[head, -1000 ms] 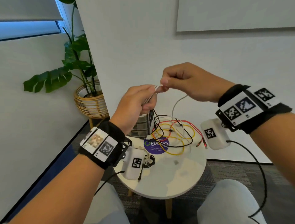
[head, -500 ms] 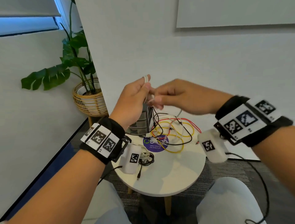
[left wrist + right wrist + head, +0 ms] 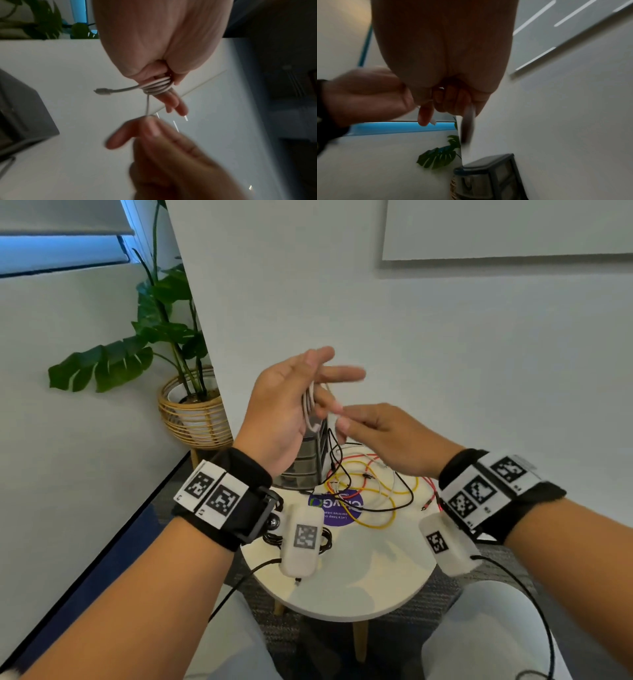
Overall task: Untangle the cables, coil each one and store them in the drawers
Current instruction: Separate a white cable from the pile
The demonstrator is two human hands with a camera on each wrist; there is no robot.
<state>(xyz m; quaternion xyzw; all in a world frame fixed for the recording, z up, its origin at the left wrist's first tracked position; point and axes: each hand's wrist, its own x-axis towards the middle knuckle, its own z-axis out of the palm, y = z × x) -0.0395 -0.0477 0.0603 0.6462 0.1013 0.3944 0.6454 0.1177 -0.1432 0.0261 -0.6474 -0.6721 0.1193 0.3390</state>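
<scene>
Holding both hands up above the round white table point(image 3: 346, 587), we have the white cable point(image 3: 310, 405) wound in several loops round the fingers of our left hand point(image 3: 284, 409). In the left wrist view the coil point(image 3: 157, 85) sits snug round those fingers, which stretch out fairly straight, with the thumb lying over the turns, so that hand is clamped on the coil. One plug end point(image 3: 102, 91) sticks out free to the side, and a single strand runs from the coil to our right hand point(image 3: 387, 436).

Our right hand pinches that strand between thumb and fingertips point(image 3: 150, 128), just beside the left hand; the rest of its fingers curl loosely. The right wrist view is dark and blurred, and we cannot make out the cable clearly there.

On the table below lies the tangle of other cables point(image 3: 373, 494): red, yellow, black and white ones looped over each other, partly covering a purple round sticker point(image 3: 334, 511). A small grey drawer unit point(image 3: 305, 460) stands at the far edge of the table, touching the tangle; its drawers look shut from here. Near the table's left edge a black coiled cable point(image 3: 325, 539) shows partly behind our wrist gear. A potted plant point(image 3: 191, 405) in a wicker basket stands off to the left, by the wall.
</scene>
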